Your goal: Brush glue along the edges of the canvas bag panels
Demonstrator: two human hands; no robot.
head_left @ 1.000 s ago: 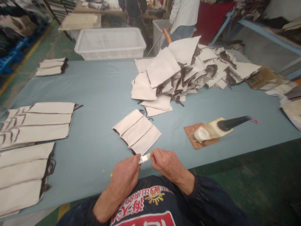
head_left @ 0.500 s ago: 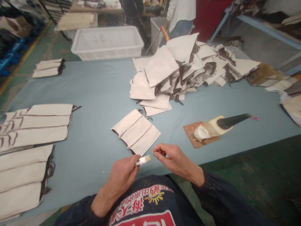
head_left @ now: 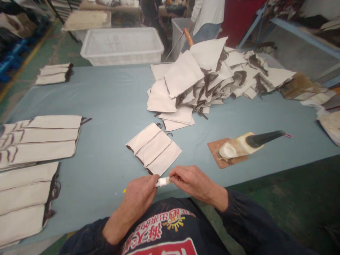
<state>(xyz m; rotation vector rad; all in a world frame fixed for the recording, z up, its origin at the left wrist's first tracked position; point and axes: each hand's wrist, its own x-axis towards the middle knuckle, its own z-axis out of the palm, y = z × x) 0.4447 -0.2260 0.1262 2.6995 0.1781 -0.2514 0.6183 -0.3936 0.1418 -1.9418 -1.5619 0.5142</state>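
Note:
My left hand (head_left: pixel 142 193) pinches the left end of a small white strip (head_left: pixel 163 182) with a yellowish end; its exact kind I cannot make out. At the strip's right end, the fingers of my right hand (head_left: pixel 192 180) are closed on it. Just beyond my hands lies a cream fabric panel (head_left: pixel 154 147) with dark seams across it and dark cords at its far edge. To the right, a pale yellowish container (head_left: pixel 230 148) with a black handle (head_left: pixel 265 138) lies tilted on a brown board (head_left: pixel 217 156).
A heap of cream fabric pieces (head_left: pixel 183 76) covers the table's far right. Overlapping seamed panels (head_left: pixel 53 136) lie at the left, with more (head_left: pixel 23 198) nearer me and a small stack (head_left: pixel 53 74) farther off. Behind the table (head_left: pixel 106 106) stand a white tub (head_left: pixel 122 46) and two people.
My right hand has come left and down, and its fingers have closed on the strip's right end. A small yellow spot now shows beside my left hand.

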